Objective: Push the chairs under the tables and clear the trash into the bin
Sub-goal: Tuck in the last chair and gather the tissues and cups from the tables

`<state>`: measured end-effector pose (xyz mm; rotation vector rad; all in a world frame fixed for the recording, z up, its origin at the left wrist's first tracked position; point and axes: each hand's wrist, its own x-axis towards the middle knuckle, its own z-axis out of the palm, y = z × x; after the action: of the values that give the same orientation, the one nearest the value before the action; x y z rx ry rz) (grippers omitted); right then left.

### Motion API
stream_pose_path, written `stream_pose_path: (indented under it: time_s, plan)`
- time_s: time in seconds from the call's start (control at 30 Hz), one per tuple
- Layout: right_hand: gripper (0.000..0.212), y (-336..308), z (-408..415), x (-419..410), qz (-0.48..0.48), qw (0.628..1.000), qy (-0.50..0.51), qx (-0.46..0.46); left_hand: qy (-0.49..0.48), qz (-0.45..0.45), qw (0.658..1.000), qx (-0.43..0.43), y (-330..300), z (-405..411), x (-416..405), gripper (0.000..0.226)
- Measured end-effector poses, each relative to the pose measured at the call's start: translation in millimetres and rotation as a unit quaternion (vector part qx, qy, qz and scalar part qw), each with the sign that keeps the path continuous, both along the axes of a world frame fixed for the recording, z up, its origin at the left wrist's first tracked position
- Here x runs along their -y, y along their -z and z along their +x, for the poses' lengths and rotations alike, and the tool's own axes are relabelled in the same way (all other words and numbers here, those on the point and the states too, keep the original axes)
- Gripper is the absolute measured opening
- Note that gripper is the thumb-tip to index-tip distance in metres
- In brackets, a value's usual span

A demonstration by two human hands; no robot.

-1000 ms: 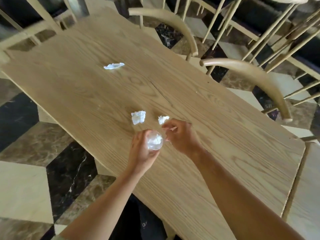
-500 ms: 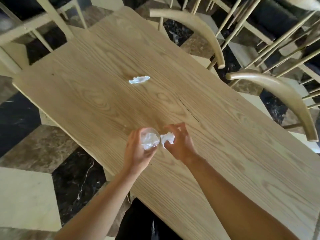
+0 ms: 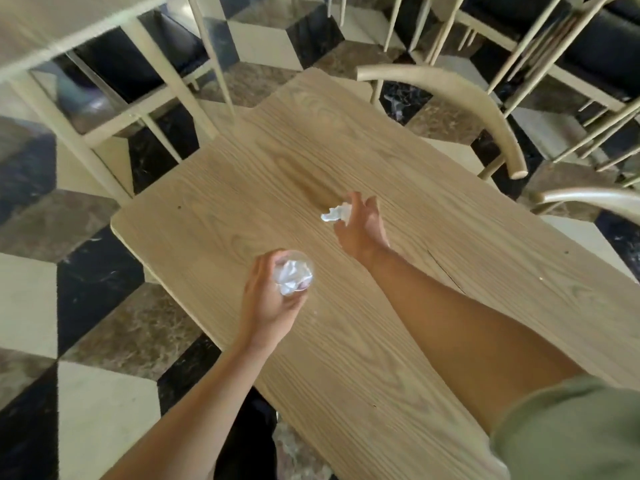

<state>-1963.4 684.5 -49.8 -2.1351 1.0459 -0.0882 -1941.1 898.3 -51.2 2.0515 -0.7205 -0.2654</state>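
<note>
My left hand (image 3: pixel 266 303) holds a clear plastic cup (image 3: pixel 294 275) above the near edge of the wooden table (image 3: pixel 398 341). Crumpled white tissues fill the cup. My right hand (image 3: pixel 360 226) is stretched out over the middle of the table. Its thumb and fingers close around a small crumpled white tissue (image 3: pixel 333 213) that lies at the fingertips. No bin is in view.
Two chairs with curved wooden backs stand along the table's right side, one (image 3: pixel 450 86) further off and one (image 3: pixel 595 199) nearer. Another light wooden table (image 3: pixel 69 26) and black-seated chairs (image 3: pixel 588 39) are beyond. The floor has black, brown and cream tiles.
My right hand put a tissue into the cup, then reached forward to the far tissue. The two tissues near the cup are gone from the table. My view has moved along the table.
</note>
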Motion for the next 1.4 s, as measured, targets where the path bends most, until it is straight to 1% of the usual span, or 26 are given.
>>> stream_pose_path:
  time_s: [0.07,0.17,0.23,0.3,0.33,0.37,0.4,0.47,0.57,0.63,0.7,0.73,0.77,0.83,0.93,1.0,1.03,1.1,1.2,1.23,1.3,1.33,1.37,1.4]
  plan:
    - [0.037,10.8,23.6,1.4,-0.002,0.999,0.009,-0.032,0.013,-0.003,1.000,0.009,7.8,36.3,9.2,0.049]
    - [0.025,13.3,46.2,-10.0,0.002,0.998,0.029,-0.055,0.047,0.004,0.999,0.006,11.9,84.4,17.9,0.055]
    - [0.018,0.0,60.9,-33.5,0.034,0.998,0.056,-0.015,0.074,0.020,0.997,0.016,8.3,109.7,10.3,0.061]
    - [0.013,-24.8,71.2,-57.6,0.061,0.992,0.090,0.063,0.082,0.046,0.995,0.010,7.4,125.9,3.5,0.065]
    - [0.010,-40.6,82.6,-69.2,0.068,0.990,0.086,0.089,0.081,0.056,0.995,0.002,5.6,138.8,0.6,0.064]
    - [0.007,-53.8,91.1,-79.9,0.076,0.992,0.056,0.089,0.081,0.060,0.995,-0.003,4.6,147.2,-1.2,0.063]
    - [0.006,-61.9,98.1,-88.5,0.076,0.995,0.006,0.068,0.084,0.062,0.995,-0.003,3.5,152.8,-1.7,0.061]
    - [0.012,-70.1,117.8,-103.2,0.059,0.994,-0.096,-0.014,0.094,0.071,0.993,-0.012,-1.0,166.4,-1.7,0.053]
    - [0.022,-76.9,143.9,-108.7,0.052,0.982,-0.155,-0.093,0.085,0.073,0.993,-0.042,-5.0,184.5,-5.5,0.050]
    - [0.031,-84.9,153.7,-104.4,0.088,0.966,-0.205,-0.132,0.107,0.089,0.990,-0.030,-4.0,192.4,-10.6,0.048]
    - [0.040,-92.5,160.0,-99.0,0.138,0.942,-0.258,-0.163,0.108,0.091,0.989,-0.039,-9.7,199.1,-20.1,0.057]
    - [0.042,-97.1,164.6,-97.2,0.144,0.934,-0.281,-0.165,0.094,0.090,0.990,-0.054,-16.0,201.6,-25.2,0.063]
    - [0.041,-101.1,174.9,-99.5,0.141,0.932,-0.294,-0.157,0.077,0.086,0.992,-0.058,-23.2,207.8,-32.8,0.066]
    - [0.031,-105.6,198.7,-113.6,0.116,0.940,-0.298,-0.121,0.043,0.083,0.994,-0.057,-34.4,222.4,-49.2,0.063]
    - [0.014,-102.0,237.4,-142.4,0.034,0.957,-0.283,-0.052,0.001,0.079,0.995,-0.059,-47.3,253.9,-71.4,0.055]
    - [0.006,-100.4,263.0,-163.3,-0.007,0.954,-0.299,-0.010,-0.017,0.079,0.996,-0.043,-54.4,277.6,-84.9,0.051]
    - [0.006,-100.1,276.6,-172.6,-0.028,0.950,-0.312,0.014,-0.022,0.072,0.996,-0.038,-57.4,290.5,-91.7,0.052]
    - [0.014,-98.0,323.3,-203.4,-0.075,0.937,-0.339,0.046,-0.047,0.063,0.996,-0.035,-60.5,333.0,-119.2,0.053]
    - [0.033,-92.1,389.7,-247.0,-0.135,0.934,-0.326,0.063,-0.060,0.059,0.996,-0.022,-56.9,392.9,-160.0,0.058]
    - [0.046,-86.4,423.7,-263.2,-0.141,0.934,-0.323,0.051,-0.063,0.056,0.996,-0.024,-54.3,422.6,-178.0,0.062]
    - [0.074,-78.6,482.3,-285.9,-0.129,0.932,-0.337,-0.014,-0.059,0.058,0.996,-0.019,-50.8,472.5,-206.7,0.065]
    - [0.078,-77.8,511.5,-295.0,-0.123,0.924,-0.356,-0.058,-0.056,0.063,0.996,-0.007,-49.5,496.1,-219.2,0.066]
    - [0.072,-79.8,541.8,-307.5,-0.116,0.915,-0.374,-0.096,-0.051,0.073,0.996,-0.003,-46.7,520.3,-234.4,0.067]
    - [0.060,-81.3,572.6,-325.1,-0.106,0.907,-0.389,-0.122,-0.052,0.080,0.995,0.000,-44.9,546.0,-253.1,0.068]
